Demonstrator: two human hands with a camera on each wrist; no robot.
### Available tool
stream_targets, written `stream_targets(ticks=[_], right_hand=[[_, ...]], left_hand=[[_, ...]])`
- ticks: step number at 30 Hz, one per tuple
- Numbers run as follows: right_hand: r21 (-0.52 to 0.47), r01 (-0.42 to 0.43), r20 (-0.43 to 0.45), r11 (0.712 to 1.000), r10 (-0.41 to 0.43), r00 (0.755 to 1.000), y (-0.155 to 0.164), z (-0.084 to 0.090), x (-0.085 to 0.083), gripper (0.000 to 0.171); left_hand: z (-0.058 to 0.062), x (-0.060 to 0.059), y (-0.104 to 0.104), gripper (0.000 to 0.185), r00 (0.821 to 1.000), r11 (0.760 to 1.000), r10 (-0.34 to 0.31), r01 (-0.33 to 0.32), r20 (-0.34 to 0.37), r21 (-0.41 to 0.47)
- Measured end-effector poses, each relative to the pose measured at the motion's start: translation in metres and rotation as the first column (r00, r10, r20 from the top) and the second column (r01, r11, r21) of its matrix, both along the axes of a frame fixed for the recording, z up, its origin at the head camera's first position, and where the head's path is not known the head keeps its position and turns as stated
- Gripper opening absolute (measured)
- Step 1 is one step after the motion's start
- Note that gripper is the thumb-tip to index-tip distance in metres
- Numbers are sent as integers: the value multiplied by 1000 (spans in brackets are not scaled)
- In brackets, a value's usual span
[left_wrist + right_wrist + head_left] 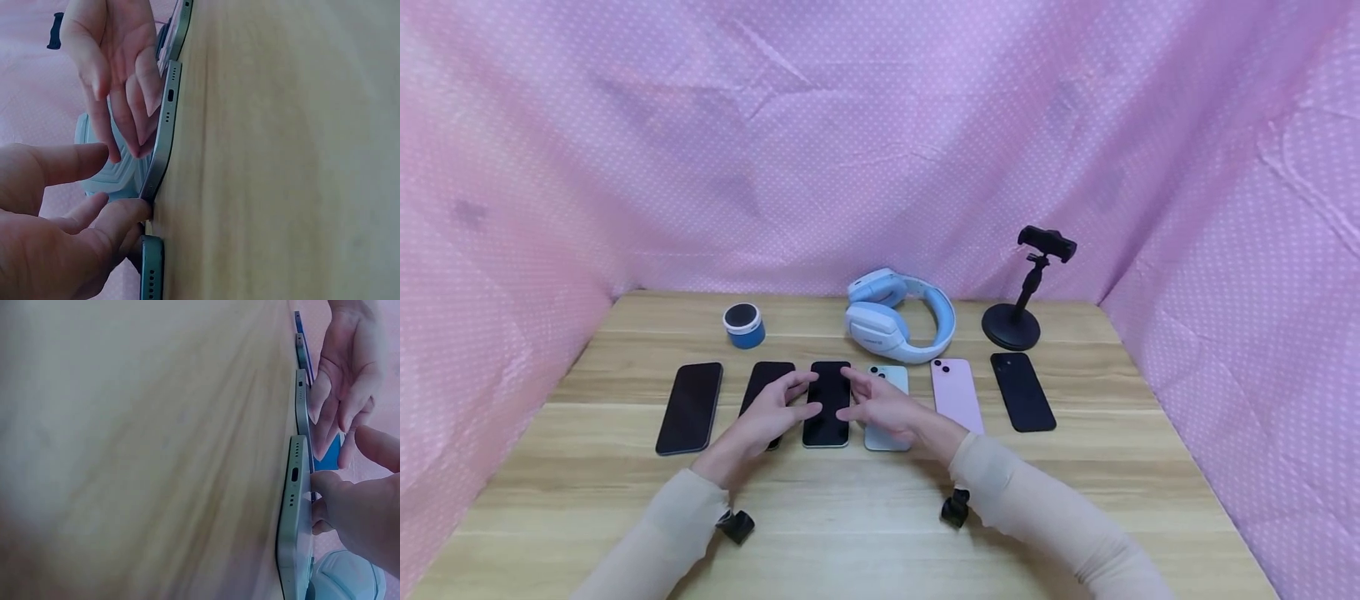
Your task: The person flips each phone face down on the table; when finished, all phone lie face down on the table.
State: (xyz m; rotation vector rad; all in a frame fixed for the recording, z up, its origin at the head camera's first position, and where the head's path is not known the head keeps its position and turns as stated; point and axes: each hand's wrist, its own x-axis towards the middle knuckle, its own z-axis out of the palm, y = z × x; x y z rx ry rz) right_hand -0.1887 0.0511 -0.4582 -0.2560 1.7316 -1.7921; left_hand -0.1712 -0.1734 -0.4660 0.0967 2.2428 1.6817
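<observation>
A black-screened phone (827, 425) lies face up between my two hands. To its left my left hand (771, 408) hovers over another dark phone (766, 375), thumb and fingers spread apart, fingertips by the middle phone's left edge. My right hand (883, 404) faces it from the right, above a mint phone (887, 439) lying back up, its fingertips close to the middle phone's right edge. In the left wrist view, the middle phone's bottom edge (164, 125) with its charging port shows beside the fingers. Neither hand has anything in its grasp.
Another dark phone (690, 408) lies at the far left. A pink phone (957, 396) and a black phone (1024, 392) lie back up at right. Behind the row stand a small blue speaker (745, 327), blue-white headphones (880, 329) and a black phone stand (1011, 327).
</observation>
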Motion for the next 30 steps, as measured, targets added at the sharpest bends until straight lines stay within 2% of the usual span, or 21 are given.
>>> stream_targets(ticks=[4, 7, 11, 13, 22, 30], right_hand=[[-26, 17, 40, 1000, -16, 999, -1, 0, 0, 82], [-87, 48, 114, 995, -38, 993, 0, 1, -1, 81], [-216, 125, 251, 968, -69, 965, 3, 2, -4, 78], [-259, 144, 291, 955, -65, 954, 4, 2, -5, 77], [-335, 146, 294, 931, -45, 955, 8, 5, -6, 74], [-325, 182, 320, 928, -73, 945, 7, 5, -7, 69]], left_hand=[[-1, 2, -1, 54, 1000, 1000, -4, 3, -19, -26], [-2, 2, -2, 53, 1000, 1000, -5, 4, -26, -28], [-2, 1, -2, 52, 999, 1000, -8, 7, -35, -21], [-2, 1, -2, 51, 999, 1000, -13, 12, -37, -18], [3, 1, -4, 51, 999, 1000, -31, 31, -24, 2], [3, 1, -2, 50, 999, 1000, -29, 29, -15, -8]])
